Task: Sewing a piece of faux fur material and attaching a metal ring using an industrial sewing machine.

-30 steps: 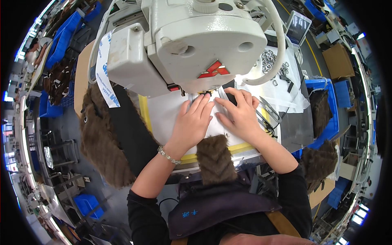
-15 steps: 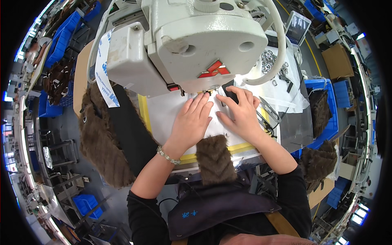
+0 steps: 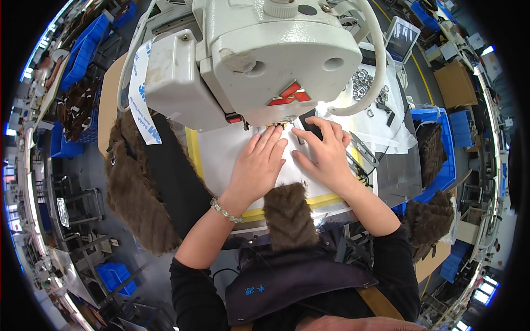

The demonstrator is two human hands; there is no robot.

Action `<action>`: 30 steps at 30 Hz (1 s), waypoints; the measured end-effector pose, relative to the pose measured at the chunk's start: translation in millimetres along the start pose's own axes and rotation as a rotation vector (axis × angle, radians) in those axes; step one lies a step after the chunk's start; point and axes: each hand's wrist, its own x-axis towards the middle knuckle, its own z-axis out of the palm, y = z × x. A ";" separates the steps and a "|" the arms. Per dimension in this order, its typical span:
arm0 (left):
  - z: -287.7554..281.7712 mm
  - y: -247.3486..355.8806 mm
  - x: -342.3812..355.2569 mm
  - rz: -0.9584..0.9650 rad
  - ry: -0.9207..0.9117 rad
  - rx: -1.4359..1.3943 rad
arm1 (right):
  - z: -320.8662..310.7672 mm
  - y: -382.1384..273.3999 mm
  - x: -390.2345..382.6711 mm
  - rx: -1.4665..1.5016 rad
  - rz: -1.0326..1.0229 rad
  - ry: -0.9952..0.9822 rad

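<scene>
head view, then — what's different from a second back?

— very little, and that's the telling part. my left hand point(image 3: 258, 165) lies flat on the white work surface point(image 3: 221, 157), just as it lay before, fingers stretched toward the needle area under the cream sewing machine head point(image 3: 276, 60). my right hand point(image 3: 326, 154) has crept only slightly; its fingertips are spread beside the left ones, near the small gold-coloured piece point(image 3: 277, 126) under the machine's foot.

— are you gripping anything?

— no. both hands are open and pressing down, palms on the sheet, nothing pinched that i can see. whatever sits beneath my fingers is hidden by them.

— and the fur?

— the brown fur strip point(image 3: 287, 212) hangs off the near edge of the table, between my forearms, one end running up under my palms. it hasn't shifted that i can tell. a bigger brown fur pelt point(image 3: 132, 193) with a black lining drapes off the left side, well apart from my hands.

— so what do you make of it?

— i judge i'm feeding slowly, holding the work steady at the needle rather than repositioning. hands this still suggest a short, careful seam.

— anything else close by?

— a blue bin point(image 3: 439, 149) with more fur to my right, and loose metal rings point(image 3: 361, 83) behind the machine.
</scene>
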 end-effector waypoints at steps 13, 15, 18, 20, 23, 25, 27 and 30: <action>-43.4 8.9 -7.0 -0.163 -0.169 -0.325 | -8.8 4.3 2.7 0.077 -0.020 -0.017; -52.5 14.4 -11.7 -0.134 -0.210 -0.341 | -12.4 5.0 3.0 0.136 -0.037 -0.022; -55.8 19.9 -22.6 -0.112 -0.283 -0.367 | -22.1 -1.4 3.8 0.265 -0.072 -0.173; -54.6 21.6 -26.8 -0.103 -0.302 -0.402 | -26.8 -5.6 2.8 0.316 -0.116 -0.293; -50.7 18.6 -29.6 -0.116 -0.230 -0.398 | -25.2 -6.0 0.0 0.379 -0.198 -0.449; -48.3 18.2 -30.2 -0.104 -0.208 -0.411 | -21.5 -4.7 -2.2 0.395 -0.243 -0.493; -45.8 17.8 -31.5 -0.093 -0.185 -0.422 | -21.2 -4.9 -1.4 0.399 -0.247 -0.503; -42.9 17.2 -33.3 -0.070 -0.174 -0.408 | -19.3 -5.6 -1.1 0.417 -0.254 -0.507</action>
